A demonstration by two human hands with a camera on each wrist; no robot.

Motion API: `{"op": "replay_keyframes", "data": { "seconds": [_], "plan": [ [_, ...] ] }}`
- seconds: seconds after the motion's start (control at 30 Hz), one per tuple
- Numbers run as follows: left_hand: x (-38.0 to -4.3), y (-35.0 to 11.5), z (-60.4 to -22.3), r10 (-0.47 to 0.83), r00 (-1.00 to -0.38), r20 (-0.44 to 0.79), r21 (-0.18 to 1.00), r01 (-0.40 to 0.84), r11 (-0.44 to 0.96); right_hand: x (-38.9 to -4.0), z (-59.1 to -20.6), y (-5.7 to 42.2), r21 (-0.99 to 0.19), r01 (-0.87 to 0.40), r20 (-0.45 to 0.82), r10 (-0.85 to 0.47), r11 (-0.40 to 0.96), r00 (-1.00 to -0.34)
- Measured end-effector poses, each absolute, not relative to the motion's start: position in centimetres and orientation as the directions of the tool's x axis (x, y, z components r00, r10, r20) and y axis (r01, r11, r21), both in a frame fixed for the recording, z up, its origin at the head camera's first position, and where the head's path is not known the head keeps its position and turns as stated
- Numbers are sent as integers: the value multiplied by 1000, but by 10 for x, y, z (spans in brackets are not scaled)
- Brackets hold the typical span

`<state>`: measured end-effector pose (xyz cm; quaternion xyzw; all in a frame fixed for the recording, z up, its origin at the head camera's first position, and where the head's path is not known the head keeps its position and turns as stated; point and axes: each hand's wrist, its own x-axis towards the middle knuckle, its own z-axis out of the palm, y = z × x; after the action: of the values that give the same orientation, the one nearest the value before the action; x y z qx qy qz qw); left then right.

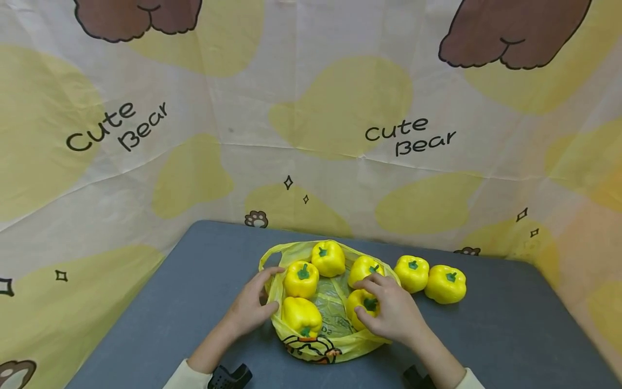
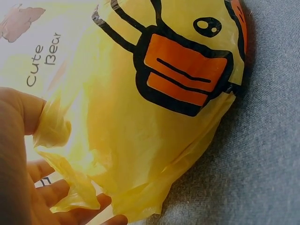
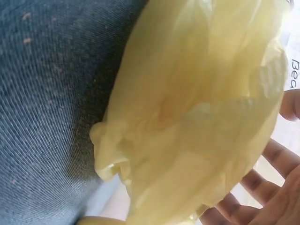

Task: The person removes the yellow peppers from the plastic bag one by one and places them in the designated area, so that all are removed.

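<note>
A yellow plastic bag [image 1: 335, 354] with a printed duck face [image 2: 187, 70] lies spread wide on the table, its mouth facing up. Inside sit several yellow bell peppers [image 1: 301, 279] with green stems, around a bare patch of bag bottom. At the bag's left rim is my left hand [image 1: 250, 305], thumb and fingers apart; its thumb presses into the thin film in the left wrist view. My right hand [image 1: 396, 310] reaches over the right rim with spread fingers, partly covering a bell pepper [image 1: 357, 308] there. Its fingers [image 3: 260, 187] are at the bag's edge in the right wrist view.
Two more bell peppers, a nearer one [image 1: 445, 284] and another [image 1: 412, 274], lie outside the bag to its right. The grey table [image 1: 194, 286] reaches back to a patterned cloth [image 1: 311, 119] hung behind it.
</note>
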<state>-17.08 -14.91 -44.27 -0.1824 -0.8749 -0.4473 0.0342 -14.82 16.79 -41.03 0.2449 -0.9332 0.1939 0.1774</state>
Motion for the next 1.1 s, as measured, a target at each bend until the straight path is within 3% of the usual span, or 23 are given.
{"op": "replay_keyframes", "data": {
  "seconds": [0.7,1.1],
  "plan": [
    [-171,-149,-443,285,-931,229,771,352,530,-149,-420,162,-244,-523,413,-400,817,-818],
    [-171,-148,-444,282,-931,231,767,353,536,-151,-423,162,-322,-514,409,-372,795,-833]
  ]
}}
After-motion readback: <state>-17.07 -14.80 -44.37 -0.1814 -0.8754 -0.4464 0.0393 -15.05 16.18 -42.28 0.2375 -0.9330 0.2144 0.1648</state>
